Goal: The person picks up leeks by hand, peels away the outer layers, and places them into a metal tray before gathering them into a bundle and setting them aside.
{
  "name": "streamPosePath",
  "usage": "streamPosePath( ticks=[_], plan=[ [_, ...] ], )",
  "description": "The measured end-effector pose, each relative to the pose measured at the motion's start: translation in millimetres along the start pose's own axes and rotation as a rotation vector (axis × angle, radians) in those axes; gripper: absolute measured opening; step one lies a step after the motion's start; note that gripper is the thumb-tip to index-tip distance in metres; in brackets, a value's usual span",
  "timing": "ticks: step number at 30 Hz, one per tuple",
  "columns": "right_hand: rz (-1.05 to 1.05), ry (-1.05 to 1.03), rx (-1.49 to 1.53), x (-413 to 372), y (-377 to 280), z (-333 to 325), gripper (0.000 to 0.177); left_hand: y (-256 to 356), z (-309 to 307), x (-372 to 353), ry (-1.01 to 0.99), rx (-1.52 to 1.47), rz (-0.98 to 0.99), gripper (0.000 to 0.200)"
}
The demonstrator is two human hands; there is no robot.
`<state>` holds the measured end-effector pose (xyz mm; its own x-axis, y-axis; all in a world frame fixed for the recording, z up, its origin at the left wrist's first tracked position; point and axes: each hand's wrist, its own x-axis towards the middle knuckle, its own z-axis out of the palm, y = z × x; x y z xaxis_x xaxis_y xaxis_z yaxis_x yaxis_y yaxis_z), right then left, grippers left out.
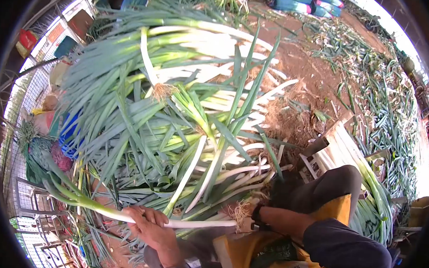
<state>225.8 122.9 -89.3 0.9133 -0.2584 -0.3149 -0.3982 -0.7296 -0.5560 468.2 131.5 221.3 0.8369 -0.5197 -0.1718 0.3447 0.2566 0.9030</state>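
A long leek (pixel 196 224) lies across my lap, its green leaves to the left and its white shank and roots to the right. My left hand (pixel 149 227) is wrapped round its shank near where the green begins. At the root end is my right hand (pixel 236 210), with a dark band on the wrist. The stringy roots (pixel 242 215) partly cover that hand, so its fingers and anything in them are hidden. In front of me lies a big pile of leeks (pixel 130 97), mostly with leaves left and white ends right.
To my right, trimmed leeks (pixel 350 144) rest in a rack beside my knee. Cut leaves and scraps (pixel 387 113) cover the ground farther right, past brown soil (pixel 301 61). Wrapped bundles (pixel 301 2) lie at the back. A wire mesh fence (pixel 32 92) and metal frames stand left.
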Motion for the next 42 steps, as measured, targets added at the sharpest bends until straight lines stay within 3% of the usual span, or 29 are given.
streamPosePath(
  ticks=[5, 9, 10, 14, 18, 20, 21, 23, 26, 29, 30, 32, 36, 37, 38, 40, 42],
  plan=[
    [0.009, -0.004, 0.157, 11, -24, -199, 0.043, 11, 13, -11, -0.079, -0.052, -0.025, 0.042],
    [0.024, 0.017, 0.174, -30, -68, -326, 0.043, 15, 17, -23, -0.099, -0.149, -0.068, 0.044],
    [-0.092, 0.170, 0.255, -39, -72, -338, 0.044, 16, 15, -28, -0.127, -0.175, -0.066, 0.044],
    [-0.081, 0.356, 0.256, -77, -124, -382, 0.052, 21, 13, -47, -0.232, -0.218, -0.021, 0.042],
    [-0.027, 0.563, 0.311, -90, -164, -368, 0.060, 15, 14, -54, -0.410, -0.150, 0.069, 0.043],
    [0.010, 0.440, 0.546, -93, -191, -356, 0.069, 0, 9, -46, -0.489, -0.116, 0.062, 0.054],
    [-0.036, 0.497, 0.542, -87, -194, -342, 0.068, -33, -4, -29, -0.423, 0.192, 0.284, 0.058],
    [-0.162, 0.599, 0.527, -73, -188, -306, 0.065, -10, 2, -37, -0.653, -0.114, -0.094, 0.071],
    [-0.244, 0.624, 0.521, -66, -167, -282, 0.064, -5, 7, -44, -0.734, -0.359, -0.380, 0.070],
    [-0.230, 0.494, 0.587, -80, -160, -291, 0.077, -25, -2, -28, -0.806, -0.313, -0.420, 0.066],
    [-0.234, 0.482, 0.537, -82, -157, -293, 0.079, -26, 2, -28, -0.726, -0.356, -0.477, 0.060],
    [-0.240, 0.526, 0.455, -90, -158, -302, 0.065, -3, 10, -39, -0.617, -0.165, -0.551, 0.043],
    [-0.203, 0.591, 0.128, -97, -145, -313, 0.074, 37, 12, -59, -0.979, 0.441, 0.257, 0.040],
    [-0.060, 0.408, 0.265, -100, -142, -320, 0.073, 20, 14, -48, -0.910, 0.103, -0.141, 0.040],
    [-0.007, 0.399, 0.241, -102, -144, -324, 0.071, -2, 17, -35, -0.798, -0.241, -0.524, 0.040],
    [0.107, 0.383, 0.192, -108, -147, -326, 0.068, -8, 18, -32, -0.836, -0.325, -0.555, 0.048],
    [0.063, 0.318, 0.310, -109, -143, -330, 0.067, -8, 20, -32, -0.907, -0.376, -0.531, 0.057]
  ],
)
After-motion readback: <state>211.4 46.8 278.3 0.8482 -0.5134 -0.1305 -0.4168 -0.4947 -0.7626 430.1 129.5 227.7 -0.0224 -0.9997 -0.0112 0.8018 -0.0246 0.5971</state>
